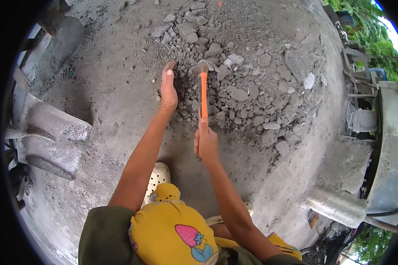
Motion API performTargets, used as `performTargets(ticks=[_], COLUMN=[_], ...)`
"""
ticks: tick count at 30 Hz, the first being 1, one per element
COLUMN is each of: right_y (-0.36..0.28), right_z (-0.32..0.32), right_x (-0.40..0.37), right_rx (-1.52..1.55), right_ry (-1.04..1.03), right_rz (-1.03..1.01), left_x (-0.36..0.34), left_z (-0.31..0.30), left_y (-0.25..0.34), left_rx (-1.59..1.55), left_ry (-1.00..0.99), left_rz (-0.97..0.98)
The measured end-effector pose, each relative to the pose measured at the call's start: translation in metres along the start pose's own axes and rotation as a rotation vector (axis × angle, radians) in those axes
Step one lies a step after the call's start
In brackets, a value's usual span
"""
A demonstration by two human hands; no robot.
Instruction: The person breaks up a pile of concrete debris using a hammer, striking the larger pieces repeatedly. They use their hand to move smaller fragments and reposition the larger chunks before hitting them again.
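My right hand (pixel 206 142) is wrapped round the lower part of an orange-and-black handle, thumb lying along it. This belongs to a hammer (pixel 204 95) whose dusty grey head overlaps the near left part of a heap of broken concrete (pixel 239 93). Left of the hammer, my left hand (pixel 168 88) is held edge-on with its fingers stretched forward, beside the rubble's left edge. Nothing shows in its grasp. Grey chunks and crumbs of many sizes lie around the hammer head.
A metal shovel blade (pixel 53 137) is at the left, and another dusty metal blade (pixel 68 42) lies farther up. Cream perforated clogs (pixel 158 179) are below me on the dusty ground (pixel 119 88). Concrete blocks (pixel 340 170) and a white plastic chair (pixel 364 120) stand along the right.
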State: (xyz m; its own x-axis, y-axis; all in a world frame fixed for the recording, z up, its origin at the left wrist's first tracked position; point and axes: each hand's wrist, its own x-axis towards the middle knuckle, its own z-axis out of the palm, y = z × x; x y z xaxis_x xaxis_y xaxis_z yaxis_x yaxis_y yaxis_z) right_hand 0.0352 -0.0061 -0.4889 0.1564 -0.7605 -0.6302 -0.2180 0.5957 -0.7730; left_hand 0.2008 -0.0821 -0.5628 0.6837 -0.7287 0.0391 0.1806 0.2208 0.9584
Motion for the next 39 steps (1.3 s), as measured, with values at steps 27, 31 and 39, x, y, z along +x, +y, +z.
performTargets(ticks=[27, 31, 39], right_y=[-0.024, -0.03, 0.085], right_z=[-0.04, -0.053, -0.053], right_x=[-0.07, -0.075, -0.065], right_rx=[0.036, 0.023, -0.23], right_ry=[-0.023, -0.034, -0.014], right_rz=[-0.374, -0.67, 0.03], left_x=[-0.069, -0.067, -0.082], left_z=[0.032, 0.018, 0.011], left_y=[0.017, 0.037, 0.003], left_rx=[-0.13, -0.145, -0.044], left_ry=[0.05, 0.043, 0.115], left_rz=[0.121, 0.151, 0.055])
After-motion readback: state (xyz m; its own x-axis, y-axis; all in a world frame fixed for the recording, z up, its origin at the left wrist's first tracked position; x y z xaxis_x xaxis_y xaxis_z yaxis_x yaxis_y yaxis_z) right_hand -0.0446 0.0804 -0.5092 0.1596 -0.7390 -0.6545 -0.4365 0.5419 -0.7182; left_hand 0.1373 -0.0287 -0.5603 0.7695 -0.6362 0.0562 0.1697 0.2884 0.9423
